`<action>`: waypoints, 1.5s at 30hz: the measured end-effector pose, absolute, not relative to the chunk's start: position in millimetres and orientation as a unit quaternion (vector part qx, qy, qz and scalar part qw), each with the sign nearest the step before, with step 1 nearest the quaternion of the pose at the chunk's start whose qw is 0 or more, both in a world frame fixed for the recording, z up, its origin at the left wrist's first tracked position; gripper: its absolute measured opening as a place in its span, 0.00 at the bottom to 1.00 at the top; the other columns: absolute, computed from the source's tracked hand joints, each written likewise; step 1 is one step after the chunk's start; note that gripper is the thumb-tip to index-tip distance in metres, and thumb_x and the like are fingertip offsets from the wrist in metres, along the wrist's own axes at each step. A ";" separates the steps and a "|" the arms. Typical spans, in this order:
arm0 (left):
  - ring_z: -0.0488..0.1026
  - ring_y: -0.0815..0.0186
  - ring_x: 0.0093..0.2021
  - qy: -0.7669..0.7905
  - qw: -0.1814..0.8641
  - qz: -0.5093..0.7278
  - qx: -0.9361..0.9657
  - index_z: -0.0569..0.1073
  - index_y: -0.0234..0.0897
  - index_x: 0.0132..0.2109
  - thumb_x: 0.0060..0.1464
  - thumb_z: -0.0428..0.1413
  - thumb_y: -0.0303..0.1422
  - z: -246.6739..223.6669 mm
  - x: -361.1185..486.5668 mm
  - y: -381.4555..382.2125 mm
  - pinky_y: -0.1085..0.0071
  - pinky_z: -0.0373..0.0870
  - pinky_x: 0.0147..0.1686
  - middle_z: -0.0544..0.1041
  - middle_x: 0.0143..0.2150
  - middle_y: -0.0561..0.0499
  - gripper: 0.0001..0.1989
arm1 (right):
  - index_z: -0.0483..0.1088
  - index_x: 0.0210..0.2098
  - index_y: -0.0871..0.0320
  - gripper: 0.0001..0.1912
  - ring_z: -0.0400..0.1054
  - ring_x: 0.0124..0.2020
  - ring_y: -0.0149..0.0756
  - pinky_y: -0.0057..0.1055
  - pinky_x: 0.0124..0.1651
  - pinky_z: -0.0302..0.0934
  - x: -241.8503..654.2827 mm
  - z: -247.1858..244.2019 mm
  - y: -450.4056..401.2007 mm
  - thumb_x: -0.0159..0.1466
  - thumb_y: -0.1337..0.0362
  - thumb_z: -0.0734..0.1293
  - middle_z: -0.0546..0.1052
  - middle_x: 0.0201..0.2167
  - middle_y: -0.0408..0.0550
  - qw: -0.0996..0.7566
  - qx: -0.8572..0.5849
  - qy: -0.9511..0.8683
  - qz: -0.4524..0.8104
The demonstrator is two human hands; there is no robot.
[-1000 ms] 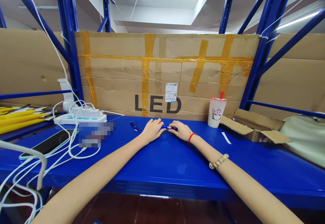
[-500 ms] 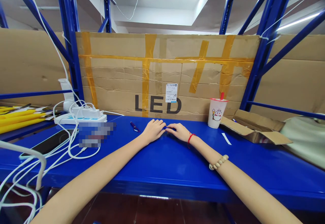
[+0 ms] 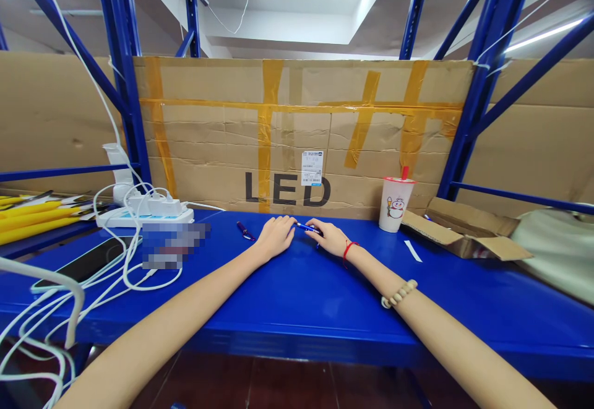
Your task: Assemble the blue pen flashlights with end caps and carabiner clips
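Observation:
A slim blue pen lies between my two hands just above the blue shelf top. My right hand, with a red string at the wrist, is closed around its right end. My left hand has its fingers bent and drawn together by the pen's left tip. What those fingers hold, if anything, is hidden, and I cannot tell whether they touch the tip. To the left of that hand, a short dark blue pen-like piece with a clip lies on the shelf.
A paper cup with a red straw stands at the back right, by a paper strip and an open cardboard box. On the left are a phone, a power strip and tangled white cables. A large carton closes the back.
My hands have drawn slightly apart, the left one shifting left. More of the blue pen now shows between them. The view has shifted a little.

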State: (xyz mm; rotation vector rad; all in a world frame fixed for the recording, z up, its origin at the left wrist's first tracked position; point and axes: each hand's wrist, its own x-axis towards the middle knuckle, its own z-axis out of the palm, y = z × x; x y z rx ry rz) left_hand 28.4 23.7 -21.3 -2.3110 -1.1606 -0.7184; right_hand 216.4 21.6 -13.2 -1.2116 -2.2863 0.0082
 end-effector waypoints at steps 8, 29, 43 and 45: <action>0.67 0.63 0.42 -0.416 0.216 -0.246 -0.848 0.65 0.35 0.45 0.57 0.41 0.32 -18.3 29.8 19.0 0.67 0.59 0.40 0.71 0.42 0.48 0.12 | 0.66 0.42 0.56 0.14 0.66 0.33 0.31 0.26 0.34 0.56 216.3 -12.3 21.2 0.61 0.58 0.57 0.74 0.34 0.46 0.273 -0.430 -0.860 0.013; 0.68 0.62 0.41 -0.445 0.153 -0.288 -0.834 0.66 0.36 0.40 0.54 0.42 0.29 -15.6 31.6 15.6 0.67 0.61 0.40 0.72 0.39 0.48 0.10 | 0.65 0.26 0.57 0.21 0.57 0.22 0.27 0.23 0.25 0.46 214.0 -7.2 16.8 0.59 0.46 0.55 0.68 0.21 0.40 0.252 -0.476 -0.843 -0.004; 0.68 0.66 0.36 -0.501 -0.119 -0.439 -0.736 0.66 0.40 0.37 0.57 0.37 0.39 -14.4 28.7 21.9 0.70 0.62 0.37 0.72 0.32 0.53 0.15 | 0.68 0.29 0.54 0.21 0.64 0.29 0.32 0.24 0.26 0.46 212.9 -4.4 13.5 0.59 0.45 0.55 0.73 0.28 0.45 0.228 -0.496 -0.837 -0.040; 0.67 0.68 0.31 -0.477 -0.159 -0.461 -0.732 0.66 0.39 0.37 0.58 0.35 0.39 -16.5 30.0 24.5 0.71 0.62 0.35 0.71 0.30 0.53 0.17 | 0.67 0.27 0.55 0.21 0.63 0.27 0.31 0.24 0.26 0.46 212.2 -3.9 12.1 0.59 0.45 0.55 0.72 0.26 0.43 0.228 -0.497 -0.836 -0.039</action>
